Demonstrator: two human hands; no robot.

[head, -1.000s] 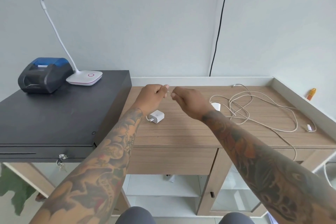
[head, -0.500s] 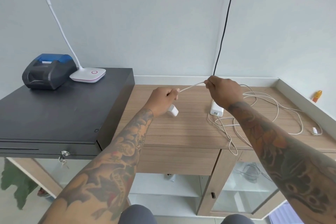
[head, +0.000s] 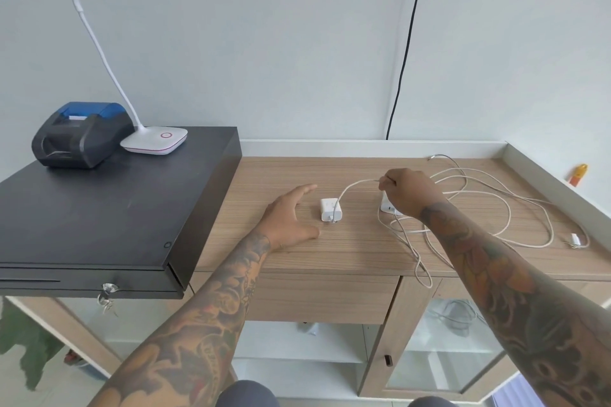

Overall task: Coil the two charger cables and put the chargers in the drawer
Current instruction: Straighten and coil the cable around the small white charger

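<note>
Small white square charger [head: 330,209] lies on the light wood-grain tabletop [head: 347,248], its thin white cable [head: 355,184] arching up to the right hand [head: 410,192], whose grip pinches the cable. Left hand [head: 291,220] rests flat just left of the charger, fingers spread, holding nothing. Second white charger [head: 386,206] sits partly hidden behind the right hand, its long cream cable [head: 515,195] sprawling in loose loops rightward. Black cash drawer [head: 99,208] at left carries a black-and-blue receipt printer [head: 82,134] and white lamp base [head: 154,140].
</note>
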